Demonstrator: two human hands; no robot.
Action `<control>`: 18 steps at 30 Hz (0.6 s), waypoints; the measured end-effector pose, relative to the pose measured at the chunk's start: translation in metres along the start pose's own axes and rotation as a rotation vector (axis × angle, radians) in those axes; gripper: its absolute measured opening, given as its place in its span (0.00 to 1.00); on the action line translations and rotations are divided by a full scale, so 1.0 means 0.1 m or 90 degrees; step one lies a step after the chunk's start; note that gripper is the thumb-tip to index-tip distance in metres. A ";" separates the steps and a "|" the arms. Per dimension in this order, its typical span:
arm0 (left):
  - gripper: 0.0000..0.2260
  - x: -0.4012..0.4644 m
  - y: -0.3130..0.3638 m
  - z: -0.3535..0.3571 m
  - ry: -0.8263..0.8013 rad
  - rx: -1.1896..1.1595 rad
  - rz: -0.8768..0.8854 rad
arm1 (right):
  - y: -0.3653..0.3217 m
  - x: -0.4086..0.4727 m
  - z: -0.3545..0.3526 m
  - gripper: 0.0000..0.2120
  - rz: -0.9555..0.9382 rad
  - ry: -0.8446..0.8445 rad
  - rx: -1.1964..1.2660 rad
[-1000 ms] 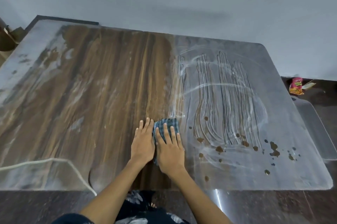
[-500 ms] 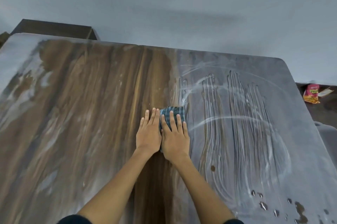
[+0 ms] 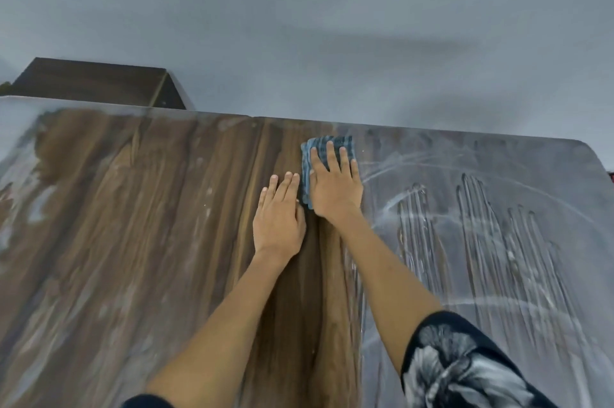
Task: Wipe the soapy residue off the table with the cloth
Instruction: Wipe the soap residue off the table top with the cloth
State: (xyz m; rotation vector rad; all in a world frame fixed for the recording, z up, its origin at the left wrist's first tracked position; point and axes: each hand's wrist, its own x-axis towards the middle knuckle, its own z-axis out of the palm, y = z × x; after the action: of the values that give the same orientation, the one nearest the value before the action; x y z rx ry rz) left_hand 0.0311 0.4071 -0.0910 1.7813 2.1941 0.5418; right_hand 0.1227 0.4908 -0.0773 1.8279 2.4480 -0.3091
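A blue checked cloth [image 3: 327, 145] lies flat on the wooden table [image 3: 149, 208], close to its far edge. My right hand [image 3: 334, 185] presses on the cloth with straight, spread fingers. Just left of it and a little nearer to me, my left hand [image 3: 279, 218] rests flat on the bare wood, its fingers beside the cloth's left edge. White soapy residue [image 3: 481, 234] with finger-like streaks and arcs covers the right part of the table. The strip under and behind my arms shows dark, wet wood grain.
A grey wall [image 3: 299, 25] rises right behind the table's far edge. A dark wooden cabinet [image 3: 93, 81] stands behind the table's far left. Pale smears of residue lie along the table's left side [image 3: 20, 175]. The far right corner [image 3: 584, 148] is rounded.
Both hands have slid the cloth away from me, from the middle of the table to near its far edge. The right hand now leads ahead of the left.
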 end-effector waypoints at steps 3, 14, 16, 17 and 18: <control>0.20 0.02 0.00 0.07 0.055 0.003 -0.004 | 0.07 0.38 -0.08 0.24 0.003 -0.001 -0.018; 0.22 0.02 -0.01 0.13 0.086 0.003 -0.013 | 0.08 0.42 -0.22 0.30 0.357 -0.048 0.002; 0.22 0.02 -0.02 0.16 0.084 0.007 -0.010 | -0.18 0.32 -0.15 0.35 0.333 -0.068 -0.020; 0.21 0.01 -0.04 0.17 0.083 0.011 -0.007 | -0.31 0.32 -0.11 0.34 0.286 -0.064 -0.022; 0.20 0.01 -0.04 0.18 0.081 0.015 -0.007 | -0.42 0.34 -0.09 0.32 0.223 -0.055 -0.013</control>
State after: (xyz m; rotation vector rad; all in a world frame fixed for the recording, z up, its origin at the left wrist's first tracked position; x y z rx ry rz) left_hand 0.0349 0.4097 -0.1090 1.7922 2.3016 0.6461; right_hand 0.0733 0.5137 -0.0696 2.1356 2.0170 -0.3272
